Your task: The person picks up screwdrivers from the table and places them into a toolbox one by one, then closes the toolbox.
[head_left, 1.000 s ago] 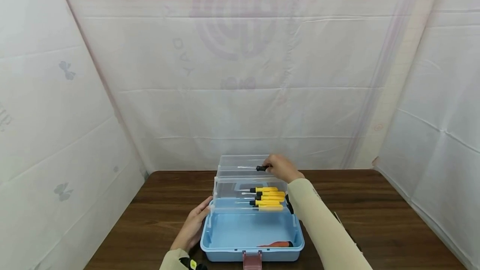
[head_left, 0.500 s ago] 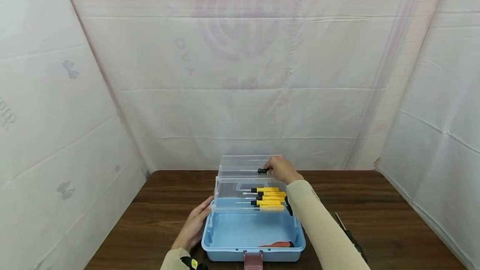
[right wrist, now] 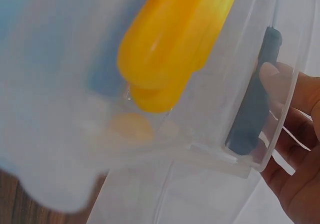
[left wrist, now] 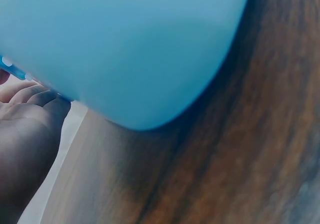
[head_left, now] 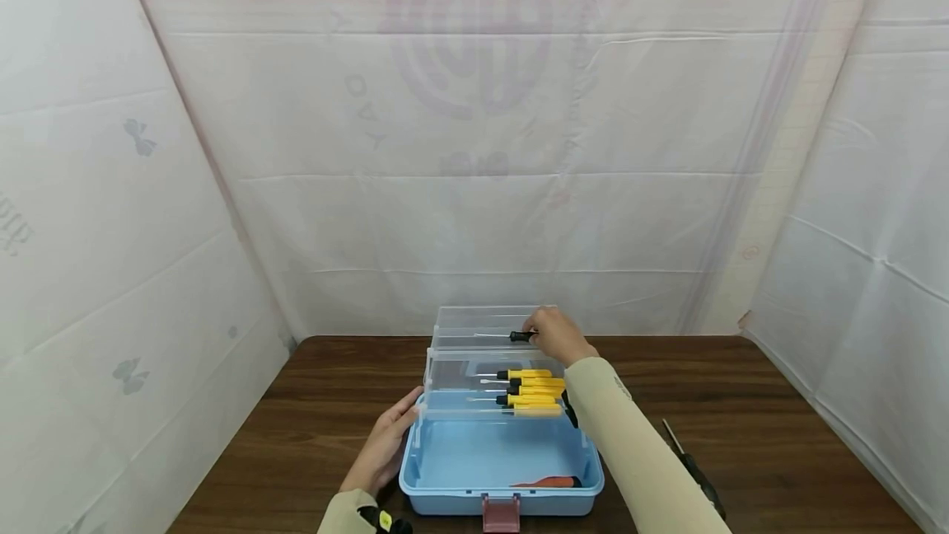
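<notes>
A light blue toolbox stands with its clear stepped trays raised at the back. My left hand holds its left rear edge; in the left wrist view, the fingers reach behind the blue wall. At the upper clear tray, my right hand pinches a black-handled screwdriver with its thin shaft pointing left. The right wrist view has the thumb on the dark handle inside the tray, other fingers beyond the wall. Several yellow-handled screwdrivers lie in the lower tray.
An orange-handled tool lies in the box bottom by the front wall. Another dark-handled screwdriver rests on the wooden table, right of my right sleeve. A reddish latch hangs at the front. White sheeting encloses the table's back and sides.
My right hand stays at the upper tray with the black-handled screwdriver, which has dropped slightly. The left hand keeps its place. The head view has shifted a little, uncovering more of the screwdriver on the table.
</notes>
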The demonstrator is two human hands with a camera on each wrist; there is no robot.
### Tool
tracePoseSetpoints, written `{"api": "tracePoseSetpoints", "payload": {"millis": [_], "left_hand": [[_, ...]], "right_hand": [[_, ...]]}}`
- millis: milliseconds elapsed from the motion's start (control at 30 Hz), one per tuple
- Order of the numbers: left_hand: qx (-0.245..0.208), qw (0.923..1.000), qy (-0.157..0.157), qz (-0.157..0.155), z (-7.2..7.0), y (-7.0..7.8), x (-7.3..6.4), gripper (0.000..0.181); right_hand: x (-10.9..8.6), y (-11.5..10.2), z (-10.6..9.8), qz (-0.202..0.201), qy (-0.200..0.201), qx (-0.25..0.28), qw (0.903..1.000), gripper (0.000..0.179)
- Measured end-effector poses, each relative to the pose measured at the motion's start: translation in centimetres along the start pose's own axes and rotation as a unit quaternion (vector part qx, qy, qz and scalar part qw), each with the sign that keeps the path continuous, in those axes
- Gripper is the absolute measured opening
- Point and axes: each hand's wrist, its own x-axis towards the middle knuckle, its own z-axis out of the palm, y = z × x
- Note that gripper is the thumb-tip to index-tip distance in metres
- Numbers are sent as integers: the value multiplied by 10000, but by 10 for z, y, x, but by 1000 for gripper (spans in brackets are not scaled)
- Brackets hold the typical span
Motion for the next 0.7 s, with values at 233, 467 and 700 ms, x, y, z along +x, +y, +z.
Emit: {"api": "tracePoseSetpoints", "payload": {"millis": [233,467,700], "left_hand": [[-35,10000,-8,-4,1,0,0,56],[-24,10000,-65,36,1,0,0,57],[47,10000,-6,11,-1,0,2,59]], "right_hand": [[-2,1,-1,78,17,71,9999,20],[-4,3,-4,229,-52,213,9995,21],[-4,6,-7,279,-107,429,9986,22]]}}
